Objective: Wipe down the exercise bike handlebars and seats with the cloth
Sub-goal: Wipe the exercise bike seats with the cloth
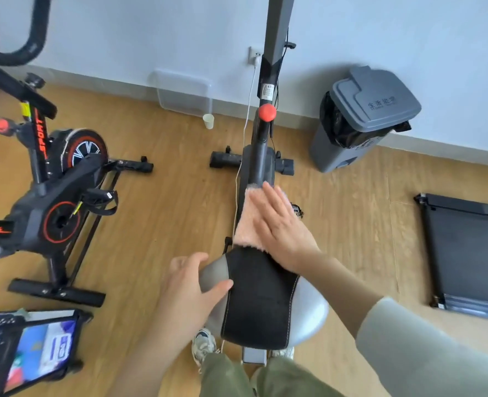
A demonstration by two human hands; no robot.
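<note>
A grey and black bike seat (261, 305) fills the lower middle of the view. A fluffy pink cloth (247, 224) lies over the seat's narrow front end. My right hand (280, 227) rests flat on the cloth with fingers spread, pressing it onto the seat nose. My left hand (192, 285) holds the seat's left grey edge, thumb on top. The bike's grey post (274, 38) with a red knob (267, 112) rises ahead. A second black and red exercise bike (53, 190) stands at the left, its black handlebars (10, 50) in the top left corner.
A grey lidded bin (360, 118) stands against the wall at the right. A folded black treadmill (471, 253) lies on the wooden floor at far right. A clear plastic box (184, 91) and a paper cup (208, 121) sit by the wall. A tablet (41, 351) is at lower left.
</note>
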